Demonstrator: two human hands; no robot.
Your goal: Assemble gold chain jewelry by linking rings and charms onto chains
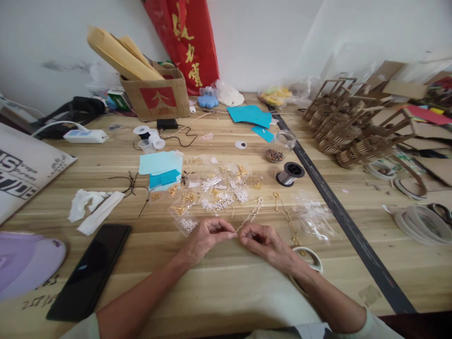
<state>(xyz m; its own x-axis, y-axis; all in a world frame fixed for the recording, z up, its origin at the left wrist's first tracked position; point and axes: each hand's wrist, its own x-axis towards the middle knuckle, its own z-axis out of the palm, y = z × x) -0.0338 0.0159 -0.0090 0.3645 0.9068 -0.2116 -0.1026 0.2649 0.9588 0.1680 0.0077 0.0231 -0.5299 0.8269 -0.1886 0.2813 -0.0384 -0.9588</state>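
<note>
In the middle of the table, my left hand (212, 238) and my right hand (260, 241) nearly meet, both with thumb and fingers pinched. A thin silver chain (250, 213) runs from my left fingertips away across the wood. Whatever sits between my right fingertips is too small to make out. Just beyond the hands lie small bags and piles of silver findings (221, 201) and gold findings (180, 209). A gold chain (288, 219) lies to the right. Partly hidden under my right forearm is a cream curved handle (314, 258).
A black phone (90, 273) lies at front left, near folded tissue (102, 212). A wire spool (290, 174) and a jar of beads (277, 153) stand behind the gold chain. Brown wooden baskets (353, 127) crowd the back right. A cardboard box (160, 99) stands against the wall.
</note>
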